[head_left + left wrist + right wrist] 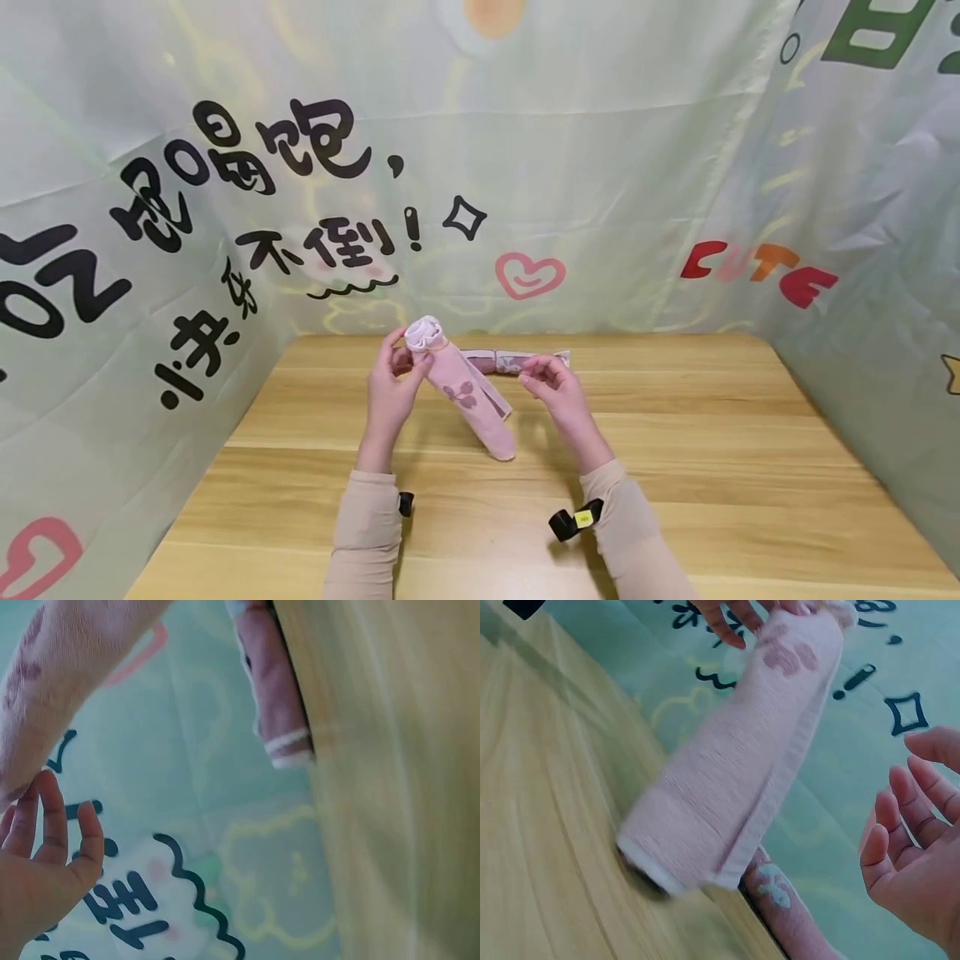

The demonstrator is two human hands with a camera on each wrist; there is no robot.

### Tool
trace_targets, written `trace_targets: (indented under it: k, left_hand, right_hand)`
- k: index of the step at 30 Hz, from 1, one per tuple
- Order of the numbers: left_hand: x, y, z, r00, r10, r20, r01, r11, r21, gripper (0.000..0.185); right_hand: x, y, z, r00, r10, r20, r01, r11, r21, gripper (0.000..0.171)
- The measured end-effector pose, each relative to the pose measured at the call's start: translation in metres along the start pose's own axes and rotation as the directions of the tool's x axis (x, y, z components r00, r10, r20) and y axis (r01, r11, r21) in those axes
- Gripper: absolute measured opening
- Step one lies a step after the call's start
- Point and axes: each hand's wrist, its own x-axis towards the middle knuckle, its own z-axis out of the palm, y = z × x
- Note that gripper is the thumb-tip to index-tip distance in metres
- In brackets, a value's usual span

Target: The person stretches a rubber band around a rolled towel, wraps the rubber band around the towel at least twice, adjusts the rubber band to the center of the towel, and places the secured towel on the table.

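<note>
A rolled pink towel (467, 396) with a darker fruit-like print slants over the table, its upper end showing white folds and a thin yellowish band (438, 347). My left hand (390, 379) pinches it near that banded end. In the right wrist view the same towel (727, 765) hangs down and its loose edge runs along one side. Apart from it, to the right, my right hand (561, 398) holds nothing, its fingers (909, 806) loosely bent. Behind lies a second, darker pink rolled towel (483, 363), partly hidden by the first towel and my right hand.
Both towels are over a wooden table (675, 450). A printed cloth backdrop (615, 183) with lettering and a pink heart rises along the table's back and sides. Black wrist cameras (576, 520) sit on both sleeves.
</note>
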Motion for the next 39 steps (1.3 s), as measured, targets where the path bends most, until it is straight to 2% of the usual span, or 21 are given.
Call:
trace_targets:
  k: [5,8,11,15,19,22,25,29,33,39]
  left_hand:
    - [-0.002,-0.006,0.0,0.99,-0.06,0.125,0.057,0.998,0.027,0.064]
    - [-0.002,-0.013,0.003,0.978,-0.057,0.198,0.053,0.998,0.027,0.068]
    - [-0.004,-0.017,0.006,0.968,-0.051,0.245,0.046,0.999,0.027,0.069]
    - [-0.006,-0.019,0.009,0.959,-0.045,0.28,0.042,0.999,0.016,0.066]
    - [-0.008,-0.02,0.012,0.952,-0.058,0.302,0.059,0.998,0.005,0.062]
    - [-0.008,-0.02,0.014,0.947,-0.06,0.315,0.06,0.998,0.01,0.061]
    - [-0.008,-0.021,0.016,0.944,-0.051,0.327,0.047,0.999,0.02,0.061]
    - [-0.008,-0.026,0.017,0.936,-0.046,0.348,0.028,0.998,0.057,0.056]
    - [-0.008,-0.029,0.018,0.933,-0.04,0.357,0.0,0.994,0.112,0.051]
    - [-0.009,-0.027,0.017,0.947,-0.036,0.318,-0.047,0.968,0.248,0.046]
  right_hand:
    - [-0.005,-0.005,0.013,0.997,-0.073,0.026,0.076,0.985,-0.155,0.027]
    - [-0.007,-0.009,0.021,0.992,-0.123,0.027,0.126,0.951,-0.283,0.032]
    - [-0.008,-0.011,0.028,0.979,-0.198,0.05,0.201,0.89,-0.41,0.04]
    - [-0.006,-0.01,0.036,0.96,-0.255,0.112,0.272,0.774,-0.572,0.05]
    - [-0.005,-0.007,0.043,0.958,-0.229,0.175,0.286,0.672,-0.684,0.058]
    - [-0.004,-0.004,0.046,0.966,-0.177,0.189,0.258,0.623,-0.739,0.062]
    - [-0.005,-0.002,0.046,0.974,-0.137,0.182,0.228,0.592,-0.773,0.059]
    - [-0.006,0.0,0.043,0.976,-0.132,0.176,0.22,0.589,-0.778,0.045]
    - [-0.006,0.003,0.04,0.969,-0.172,0.177,0.244,0.565,-0.788,0.038]
    - [-0.004,0.01,0.039,0.945,-0.247,0.214,0.313,0.496,-0.81,0.036]
